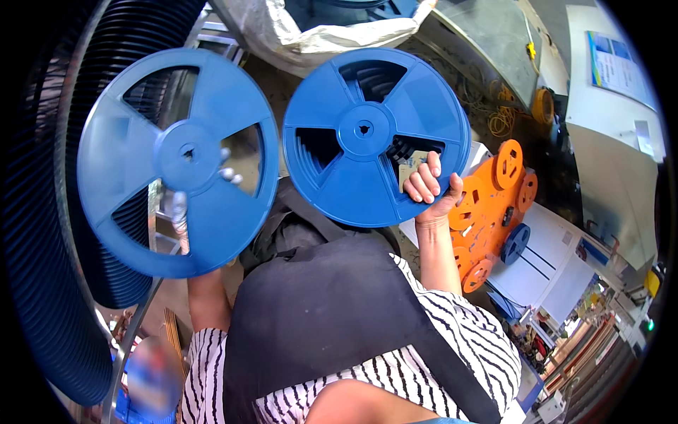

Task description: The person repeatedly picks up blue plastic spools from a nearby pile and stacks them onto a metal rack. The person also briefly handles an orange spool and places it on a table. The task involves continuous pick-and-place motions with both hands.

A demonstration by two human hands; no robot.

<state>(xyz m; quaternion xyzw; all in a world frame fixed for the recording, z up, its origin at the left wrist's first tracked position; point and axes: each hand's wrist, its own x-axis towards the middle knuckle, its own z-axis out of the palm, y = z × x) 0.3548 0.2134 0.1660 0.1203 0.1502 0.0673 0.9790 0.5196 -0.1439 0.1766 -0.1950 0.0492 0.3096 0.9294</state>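
Observation:
A single large blue plastic reel [233, 152], with three openings around its hub, is held up on the left. My left hand [181, 215] is behind it, and its pale-tipped fingers show through the openings; the reel hides the palm. To the right is a stack of similar blue reels [321, 173], their edges layered inside the openings. My right hand [434, 189] grips this stack at its lower right, fingers curled through an opening and thumb outside the rim. A tan label [412, 167] shows by those fingers. The two blue loads are slightly apart.
Long rows of dark reels [53, 233] stand along a metal rack at the left. A silvery bag [311, 46] with blue items is ahead. On the right, orange reels [487, 205] and a small blue reel [515, 244] lie by a white table [544, 272]. Yellow cable [503, 116] lies beyond.

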